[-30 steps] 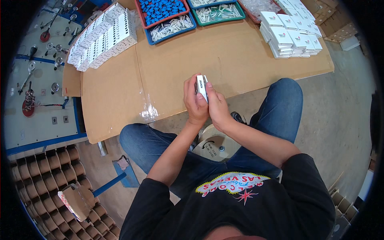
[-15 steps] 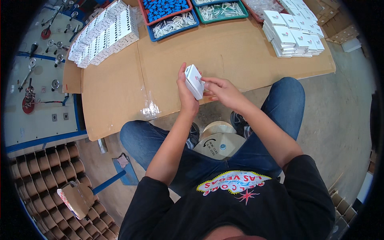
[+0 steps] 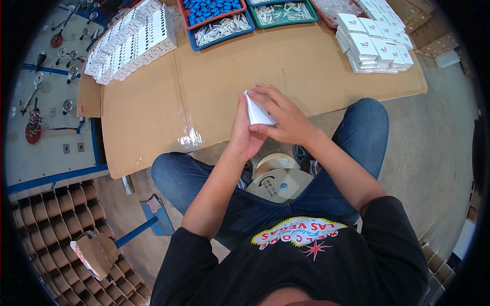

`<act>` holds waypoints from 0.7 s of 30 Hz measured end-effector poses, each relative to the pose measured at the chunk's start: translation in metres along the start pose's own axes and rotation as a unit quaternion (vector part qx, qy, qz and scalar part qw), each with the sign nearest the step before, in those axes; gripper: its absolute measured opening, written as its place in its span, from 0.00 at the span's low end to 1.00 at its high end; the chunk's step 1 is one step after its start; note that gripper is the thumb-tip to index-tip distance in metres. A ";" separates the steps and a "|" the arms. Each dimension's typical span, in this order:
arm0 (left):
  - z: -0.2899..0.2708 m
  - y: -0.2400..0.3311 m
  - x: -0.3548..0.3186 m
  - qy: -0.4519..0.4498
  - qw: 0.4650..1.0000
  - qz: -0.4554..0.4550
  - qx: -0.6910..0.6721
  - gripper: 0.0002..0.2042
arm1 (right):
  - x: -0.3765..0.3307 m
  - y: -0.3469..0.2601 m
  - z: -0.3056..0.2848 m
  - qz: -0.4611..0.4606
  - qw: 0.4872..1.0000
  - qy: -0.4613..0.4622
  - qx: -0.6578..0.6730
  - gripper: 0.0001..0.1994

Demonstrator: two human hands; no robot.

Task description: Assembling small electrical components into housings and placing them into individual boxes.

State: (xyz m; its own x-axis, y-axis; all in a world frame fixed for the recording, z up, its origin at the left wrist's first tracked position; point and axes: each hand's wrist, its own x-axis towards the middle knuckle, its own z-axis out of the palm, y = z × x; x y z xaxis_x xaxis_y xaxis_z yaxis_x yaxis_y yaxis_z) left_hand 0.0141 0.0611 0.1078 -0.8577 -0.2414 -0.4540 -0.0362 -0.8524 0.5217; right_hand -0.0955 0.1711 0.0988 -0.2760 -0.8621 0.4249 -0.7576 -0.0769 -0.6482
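- The small white box (image 3: 259, 114) sat between both hands, above the near edge of the cardboard sheet (image 3: 224, 76), roughly at the middle of what I could see.
- My left hand (image 3: 244, 133) was closed around the box from the left and from below, thumb up along its left side.
- My right hand (image 3: 284, 118) was closed over the box from the right, fingers (image 3: 265, 92) spread across its far end and top; much of the box was hidden under them.
- I could not tell whether the box's flap was open or shut.
- Far right on the cardboard I saw a stack of white boxes (image 3: 375, 45) of the same kind.
- Far left lay rows of flat white cartons (image 3: 130, 43), fanned out beside each other.
- At the far edge stood a red tray of blue parts (image 3: 210, 9), a blue tray of white parts (image 3: 220, 29) just near of it, and a green tray of white parts (image 3: 283, 12) to their right.
- Below the hands, between my knees in blue jeans (image 3: 357, 127), was a pale wooden spool (image 3: 278, 178).
- Near left on the floor stood a grid of brown cardboard cells (image 3: 56, 224).
- Left of the cardboard was a pale panel with tools (image 3: 35, 107) lying on it.
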 end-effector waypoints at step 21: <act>-0.002 0.004 -0.001 0.011 0.999 0.020 0.025 0.27 | 0.001 0.005 0.020 -0.036 0.989 0.103 0.095 0.32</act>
State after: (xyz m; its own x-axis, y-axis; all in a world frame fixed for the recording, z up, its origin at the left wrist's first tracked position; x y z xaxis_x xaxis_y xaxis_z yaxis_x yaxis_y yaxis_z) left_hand 0.0164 0.0566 0.1091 -0.8479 -0.2846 -0.4472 -0.0281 -0.8183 0.5741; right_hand -0.0880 0.1596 0.0832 -0.3545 -0.7320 0.5818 -0.6604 -0.2446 -0.7100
